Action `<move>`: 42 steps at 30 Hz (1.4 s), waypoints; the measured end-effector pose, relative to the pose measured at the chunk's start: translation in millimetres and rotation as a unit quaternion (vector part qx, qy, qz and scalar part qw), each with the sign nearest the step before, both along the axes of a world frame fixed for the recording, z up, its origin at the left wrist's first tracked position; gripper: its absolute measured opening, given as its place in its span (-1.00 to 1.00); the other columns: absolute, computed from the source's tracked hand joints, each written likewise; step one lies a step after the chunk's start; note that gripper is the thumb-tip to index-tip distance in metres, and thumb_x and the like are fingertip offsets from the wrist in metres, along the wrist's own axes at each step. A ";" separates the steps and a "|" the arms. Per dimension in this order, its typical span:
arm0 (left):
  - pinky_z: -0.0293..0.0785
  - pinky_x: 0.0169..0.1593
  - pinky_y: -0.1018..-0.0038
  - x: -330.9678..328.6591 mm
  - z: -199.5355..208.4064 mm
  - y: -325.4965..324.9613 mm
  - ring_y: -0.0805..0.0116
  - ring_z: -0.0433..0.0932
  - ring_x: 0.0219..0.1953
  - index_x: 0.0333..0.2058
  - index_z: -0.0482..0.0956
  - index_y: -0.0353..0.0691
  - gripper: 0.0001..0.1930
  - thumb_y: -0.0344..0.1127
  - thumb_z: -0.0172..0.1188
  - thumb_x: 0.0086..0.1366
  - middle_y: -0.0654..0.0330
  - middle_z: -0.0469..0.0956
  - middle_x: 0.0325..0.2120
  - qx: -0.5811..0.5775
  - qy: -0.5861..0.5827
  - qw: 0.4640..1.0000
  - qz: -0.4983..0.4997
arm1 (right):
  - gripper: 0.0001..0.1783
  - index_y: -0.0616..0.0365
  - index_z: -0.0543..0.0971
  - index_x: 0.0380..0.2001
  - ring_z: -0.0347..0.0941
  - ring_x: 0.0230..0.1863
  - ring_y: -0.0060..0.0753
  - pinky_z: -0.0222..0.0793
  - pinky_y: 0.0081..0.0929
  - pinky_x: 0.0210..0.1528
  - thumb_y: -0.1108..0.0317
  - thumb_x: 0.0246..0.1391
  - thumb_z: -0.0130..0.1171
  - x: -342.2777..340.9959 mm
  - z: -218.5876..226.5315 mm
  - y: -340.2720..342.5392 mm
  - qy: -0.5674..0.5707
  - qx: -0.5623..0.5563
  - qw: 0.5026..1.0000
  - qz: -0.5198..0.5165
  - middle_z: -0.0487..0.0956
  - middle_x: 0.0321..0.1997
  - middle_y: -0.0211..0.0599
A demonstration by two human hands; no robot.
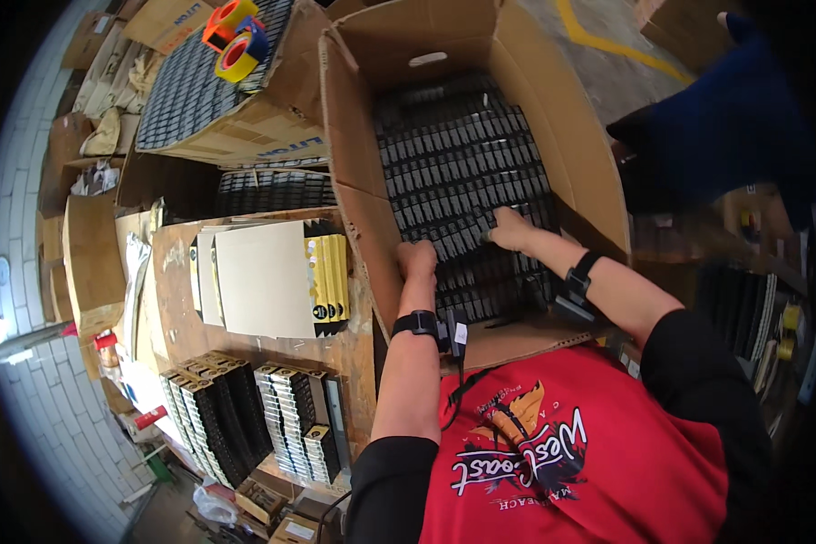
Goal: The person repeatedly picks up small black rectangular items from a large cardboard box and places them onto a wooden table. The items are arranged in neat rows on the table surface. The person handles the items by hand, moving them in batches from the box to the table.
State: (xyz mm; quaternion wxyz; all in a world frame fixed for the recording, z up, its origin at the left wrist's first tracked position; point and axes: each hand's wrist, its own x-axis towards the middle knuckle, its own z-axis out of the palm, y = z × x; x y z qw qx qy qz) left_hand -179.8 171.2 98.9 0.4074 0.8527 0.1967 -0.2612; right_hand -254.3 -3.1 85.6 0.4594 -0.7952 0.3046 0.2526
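Observation:
Both my hands reach down into a tall, open cardboard box [553,100] packed with rows of small dark packs [462,163] with grey edges. My left hand [417,260] is closed at the left end of one row, beside the box's left wall. At the other end, my right hand [511,228] is bent round the row, its thumb side toward me. Between them the row of small dark packs [461,238] lies slightly slanted, higher on the right. My fingertips are partly hidden against the packs. Below this row, more packs fill the near part of the box.
On a wooden table [177,299] at left lie flat white cartons [263,276] with yellow-black edges. Stacks of small black boxes [218,408] stand nearer. Tape rolls [242,56] sit on another full carton [245,127]. A person in dark blue [725,118] stands at the right.

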 end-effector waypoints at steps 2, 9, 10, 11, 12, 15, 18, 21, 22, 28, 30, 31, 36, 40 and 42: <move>0.32 0.04 0.23 -0.8 -13.9 2.1 -0.07 0.46 -0.02 -0.13 0.43 -0.54 -0.54 -0.41 0.00 -0.05 -0.25 0.48 -0.15 -0.008 -0.062 0.998 0.029 | -0.54 0.40 0.42 -0.18 0.37 0.01 0.13 0.29 -0.21 0.02 0.29 -0.14 0.14 2.3 3.7 10.9 -0.029 -0.080 0.996 -0.036 0.45 -0.08 0.19; 0.34 -0.01 0.47 17.5 123.9 -0.8 0.34 0.45 -0.15 -0.06 0.35 -0.40 -0.57 -0.46 0.09 0.04 0.08 0.47 -0.24 -0.241 -0.327 0.912 0.055 | -0.49 0.37 0.32 0.06 0.28 0.13 -0.13 0.13 -0.36 0.19 0.34 0.07 0.08 48.0 148.3 -6.1 -0.376 -0.210 0.902 -0.026 0.37 0.08 0.01; 0.35 -0.01 0.47 18.7 136.3 15.9 0.38 0.44 -0.14 -0.04 0.33 -0.39 -0.58 -0.49 0.08 0.07 0.11 0.46 -0.22 -0.334 -0.380 0.860 0.072 | -0.53 0.37 0.33 0.06 0.31 0.09 -0.20 0.15 -0.41 0.16 0.39 0.09 0.05 51.0 189.9 17.6 -0.424 -0.152 0.893 -0.022 0.39 0.05 -0.05; 0.35 0.00 0.47 16.6 159.0 35.4 0.39 0.43 -0.12 -0.02 0.31 -0.40 -0.58 -0.50 0.07 0.09 0.12 0.45 -0.20 -0.362 -0.401 0.837 0.081 | -0.56 0.37 0.33 0.05 0.31 0.06 -0.26 0.17 -0.44 0.13 0.42 0.10 0.03 52.0 212.8 37.4 -0.490 -0.120 0.864 0.000 0.39 0.03 -0.11; 0.35 0.01 0.46 8.2 185.1 62.1 0.40 0.42 -0.11 0.00 0.30 -0.40 -0.57 -0.52 0.07 0.12 0.13 0.44 -0.18 -0.391 -0.421 0.814 0.088 | -0.58 0.37 0.33 0.05 0.32 0.03 -0.32 0.18 -0.48 0.11 0.45 0.11 0.02 51.5 228.8 59.1 -0.551 -0.089 0.830 0.020 0.40 0.00 -0.16; 0.34 0.08 0.43 -33.2 221.5 161.7 0.36 0.36 0.03 0.15 0.16 -0.43 -0.42 -0.51 0.11 0.15 0.10 0.35 -0.03 -0.313 -0.474 0.821 0.067 | -0.55 0.36 0.32 0.07 0.29 0.09 -0.23 0.14 -0.43 0.17 0.42 0.11 0.03 41.7 247.8 142.3 -0.580 -0.124 0.802 0.073 0.36 0.05 -0.09; 0.25 0.16 0.38 -99.5 202.2 261.2 0.26 0.28 0.12 0.19 0.05 -0.48 -0.30 -0.52 0.14 0.08 0.09 0.17 0.05 -0.289 -0.430 0.849 0.102 | -0.47 0.34 0.31 0.07 0.26 0.14 -0.10 0.11 -0.38 0.20 0.36 0.03 0.12 24.3 238.2 234.2 -0.600 -0.067 0.776 0.185 0.35 0.08 -0.03; 0.26 0.12 0.43 -184.4 157.0 327.8 0.32 0.26 0.13 0.22 0.06 -0.33 -0.30 -0.59 0.07 0.07 0.17 0.16 0.06 -0.256 -0.373 0.870 0.195 | -0.44 0.30 0.31 0.08 0.24 0.13 -0.01 0.14 -0.33 0.18 0.32 0.00 0.14 -2.0 202.3 313.3 -0.541 -0.008 0.792 0.282 0.34 0.09 -0.02; 0.28 0.08 0.45 -203.6 133.4 341.8 0.37 0.29 0.08 0.21 0.10 -0.32 -0.32 -0.60 0.07 0.07 0.19 0.22 0.02 -0.215 -0.366 0.877 0.225 | -0.44 0.28 0.31 0.08 0.24 0.13 0.03 0.16 -0.30 0.17 0.32 0.00 0.13 -9.3 184.9 334.8 -0.515 -0.016 0.800 0.308 0.34 0.08 -0.02; 0.34 -0.03 0.36 -257.7 38.2 402.8 0.08 0.44 -0.13 0.13 0.20 -0.43 -0.44 -0.41 0.13 0.16 -0.10 0.42 -0.16 -0.018 -0.323 0.920 0.222 | -0.50 0.22 0.34 0.06 0.31 0.07 -0.02 0.21 -0.26 0.09 0.24 0.06 0.05 -17.9 34.1 407.4 -0.377 0.114 0.836 0.382 0.40 0.02 -0.03; 0.38 -0.10 0.29 -257.8 28.2 404.6 -0.04 0.49 -0.17 0.11 0.23 -0.44 -0.45 -0.38 0.14 0.16 -0.19 0.48 -0.22 0.038 -0.335 0.917 0.211 | -0.55 0.20 0.37 0.02 0.33 0.04 -0.01 0.22 -0.26 0.08 0.19 0.10 0.01 -21.4 39.1 413.1 -0.358 0.103 0.851 0.371 0.42 -0.02 -0.03; 0.41 -0.18 0.34 -255.5 29.7 405.4 0.07 0.51 -0.27 0.06 0.27 -0.43 -0.51 -0.38 0.14 0.17 -0.10 0.50 -0.32 0.057 -0.313 0.923 0.216 | -0.57 0.19 0.39 -0.01 0.34 0.03 0.00 0.23 -0.26 0.07 0.17 0.11 -0.01 -22.2 43.3 413.2 -0.349 0.097 0.859 0.363 0.44 -0.04 -0.03; 0.44 -0.50 0.44 -227.8 17.2 432.2 0.34 0.57 -0.57 -0.22 0.41 -0.37 -0.77 -0.39 0.15 0.18 0.05 0.55 -0.59 0.047 -0.286 0.922 0.258 | -0.53 0.21 0.39 -0.15 0.37 -0.01 0.06 0.28 -0.19 0.00 -0.01 0.17 -0.13 -1.8 69.5 435.9 -0.218 -0.100 0.853 0.464 0.47 -0.12 -0.01; 0.40 -0.28 0.13 -202.1 45.7 456.9 -0.15 0.52 -0.37 -0.32 0.41 -0.40 -0.68 -0.23 0.21 0.12 -0.19 0.52 -0.50 0.070 -0.122 0.970 0.198 | -0.40 0.22 0.21 0.08 0.26 0.12 0.05 0.22 -0.05 0.07 -0.01 0.13 -0.09 3.9 91.8 465.8 -0.186 -0.216 0.839 0.464 0.33 0.08 0.08; 0.42 -0.25 0.20 -188.8 86.4 448.5 -0.08 0.51 -0.26 -0.27 0.39 -0.37 -0.66 -0.22 0.21 0.11 -0.14 0.50 -0.30 0.220 -0.128 0.963 0.088 | -0.33 0.20 0.13 0.17 0.18 0.19 0.01 0.16 0.02 0.12 0.02 0.11 -0.07 9.4 69.2 472.0 -0.320 -0.272 0.787 0.451 0.21 0.22 0.05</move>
